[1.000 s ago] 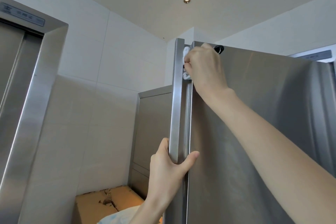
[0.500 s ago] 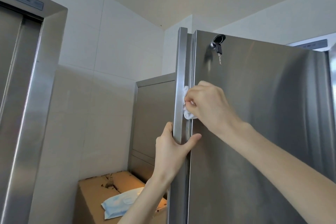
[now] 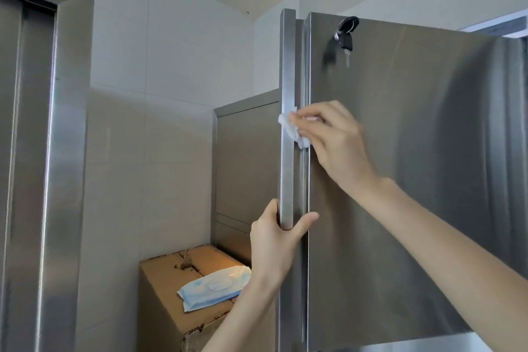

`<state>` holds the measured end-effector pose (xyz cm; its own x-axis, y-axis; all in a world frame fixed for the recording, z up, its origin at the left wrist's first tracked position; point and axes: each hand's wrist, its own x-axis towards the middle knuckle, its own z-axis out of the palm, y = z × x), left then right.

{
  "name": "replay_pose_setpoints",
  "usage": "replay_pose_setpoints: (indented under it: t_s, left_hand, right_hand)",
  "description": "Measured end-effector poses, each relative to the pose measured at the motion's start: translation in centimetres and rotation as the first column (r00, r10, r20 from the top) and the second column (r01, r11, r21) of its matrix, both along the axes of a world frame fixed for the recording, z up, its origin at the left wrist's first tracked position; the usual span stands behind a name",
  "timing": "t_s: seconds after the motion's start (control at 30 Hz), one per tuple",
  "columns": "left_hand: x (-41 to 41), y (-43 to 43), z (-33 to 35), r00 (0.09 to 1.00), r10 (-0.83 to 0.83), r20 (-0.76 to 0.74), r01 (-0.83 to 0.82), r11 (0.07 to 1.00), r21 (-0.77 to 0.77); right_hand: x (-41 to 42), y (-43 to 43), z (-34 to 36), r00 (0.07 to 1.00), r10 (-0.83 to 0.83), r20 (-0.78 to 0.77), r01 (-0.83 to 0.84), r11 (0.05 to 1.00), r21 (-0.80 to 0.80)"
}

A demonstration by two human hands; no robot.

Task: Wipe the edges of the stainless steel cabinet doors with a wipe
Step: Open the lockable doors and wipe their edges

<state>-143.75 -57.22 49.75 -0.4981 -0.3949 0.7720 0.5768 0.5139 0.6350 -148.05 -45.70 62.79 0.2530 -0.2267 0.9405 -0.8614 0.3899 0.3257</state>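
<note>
A tall stainless steel cabinet door (image 3: 414, 166) stands open in front of me, its narrow left edge (image 3: 287, 151) facing the camera. My right hand (image 3: 334, 140) pinches a crumpled white wipe (image 3: 291, 130) and presses it against that edge, about a third of the way down from the top. My left hand (image 3: 275, 240) grips the same edge lower down, thumb on the door face and fingers wrapped behind. A black key (image 3: 346, 33) hangs from the lock near the door's top left corner.
A cardboard box (image 3: 177, 294) stands on the floor left of the door, with a blue-white pack of wipes (image 3: 214, 287) on top. Behind it is a lower steel cabinet (image 3: 245, 166). A steel elevator frame (image 3: 68, 151) fills the far left.
My right hand slid the wipe down the door edge from the top corner to about a third of the way down. The camera tilted down. My left hand kept its grip.
</note>
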Motion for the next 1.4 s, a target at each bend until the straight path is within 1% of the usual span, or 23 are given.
replay_pose_setpoints:
  t_s: [0.07,0.13,0.23,0.3,0.33,0.37,0.43,0.5,0.53,0.6,0.67,0.7,0.73,0.77,0.83,0.93,1.03,1.1,1.17,1.23,1.3,1.33,1.4]
  left_hand:
    - [0.1,0.2,0.1,1.0,0.015,-0.001,-0.015,1.0,0.005]
    - [0.1,0.3,0.0,1.0,0.014,-0.006,-0.014,1.0,0.018]
    - [0.2,0.4,-0.2,1.0,0.008,0.0,-0.008,1.0,0.016]
    - [0.3,0.4,-0.2,1.0,0.021,-0.008,-0.021,1.0,0.005]
    - [0.3,0.4,-0.1,0.999,0.032,-0.013,-0.032,0.999,-0.002]
    - [0.3,0.4,-0.1,0.999,0.043,-0.019,-0.043,0.999,-0.005]
    - [0.2,0.4,-0.1,0.998,0.058,-0.018,-0.058,0.998,-0.011]
    - [0.3,0.2,0.0,0.998,0.058,0.01,-0.057,0.997,-0.05]
    - [0.5,0.0,0.0,0.999,0.04,0.027,-0.038,0.996,-0.081]
    - [1.4,-0.9,0.4,0.995,-0.041,0.087,0.055,0.985,-0.166]
    - [2.4,-1.6,1.6,0.956,-0.237,0.174,0.267,0.948,-0.172]
    - [2.7,-1.9,2.6,0.925,-0.333,0.182,0.361,0.92,-0.153]
    - [3.0,-2.0,4.1,0.91,-0.384,0.159,0.406,0.901,-0.149]
    - [3.2,-1.9,6.2,0.914,-0.385,0.127,0.401,0.903,-0.153]
    - [3.3,-1.4,10.4,0.94,-0.331,0.082,0.339,0.93,-0.143]
    - [2.7,-0.5,14.5,0.972,-0.222,0.078,0.233,0.955,-0.185]
    - [1.6,-0.6,14.8,0.988,-0.152,0.032,0.155,0.956,-0.25]
    - [1.3,-0.8,14.5,0.992,-0.12,0.028,0.123,0.956,-0.264]
    - [1.1,-1.0,14.4,0.992,-0.121,0.039,0.127,0.959,-0.253]
    - [1.1,-0.9,14.4,0.989,-0.136,0.049,0.144,0.959,-0.245]
    - [1.2,-0.9,14.5,0.99,-0.136,0.032,0.14,0.958,-0.252]
    - [1.3,-0.8,14.6,0.991,-0.13,0.031,0.133,0.956,-0.263]
    - [1.5,-0.7,14.7,0.989,-0.132,0.065,0.145,0.951,-0.273]
  right_hand:
    - [0.0,0.2,-2.6,0.996,-0.001,-0.093,0.006,0.999,0.05]
    - [-0.2,0.5,-1.5,0.985,-0.02,-0.171,0.032,0.997,0.066]
    - [0.1,-0.2,2.6,0.991,-0.023,-0.135,0.01,0.996,-0.093]
    - [0.4,-0.9,2.3,0.993,-0.013,-0.118,-0.007,0.986,-0.168]
    - [0.5,-0.8,1.0,0.991,-0.013,-0.132,-0.009,0.987,-0.163]
    - [0.5,-0.5,-0.6,0.989,-0.006,-0.149,-0.011,0.993,-0.117]
    - [0.3,0.4,-3.4,0.984,0.009,-0.179,-0.003,0.999,0.035]
    - [0.2,1.3,-4.1,0.989,0.016,-0.147,0.008,0.987,0.163]
    - [0.2,1.7,-3.7,0.994,0.045,-0.099,-0.027,0.983,0.182]
    - [0.5,2.3,-2.7,0.992,0.126,0.006,-0.126,0.986,0.113]
    - [0.8,3.2,-2.1,0.984,0.165,0.064,-0.166,0.986,0.018]
    - [0.9,3.6,-2.0,0.984,0.163,0.071,-0.163,0.987,-0.006]
    - [1.0,3.9,-2.1,0.984,0.16,0.071,-0.16,0.987,-0.015]
    - [1.1,4.0,-2.3,0.985,0.16,0.063,-0.159,0.987,-0.013]
    - [1.5,3.6,-2.8,0.986,0.164,0.033,-0.164,0.986,0.013]
    - [1.8,2.0,-5.0,0.989,0.147,-0.025,-0.147,0.989,0.009]
    - [1.2,0.7,-10.1,0.981,0.194,0.007,-0.194,0.979,-0.059]
    - [1.1,0.5,-13.3,0.982,0.191,-0.005,-0.191,0.981,-0.013]
    - [0.9,0.7,-12.8,0.982,0.185,-0.039,-0.184,0.983,0.027]
    - [1.2,0.6,-9.7,0.982,0.182,-0.043,-0.183,0.983,-0.024]
    - [1.4,0.0,-7.1,0.986,0.164,-0.034,-0.167,0.977,-0.136]
    - [1.6,-0.4,-7.2,0.986,0.166,-0.022,-0.167,0.969,-0.184]
    - [1.8,-0.7,-10.4,0.981,0.192,-0.002,-0.187,0.957,-0.223]
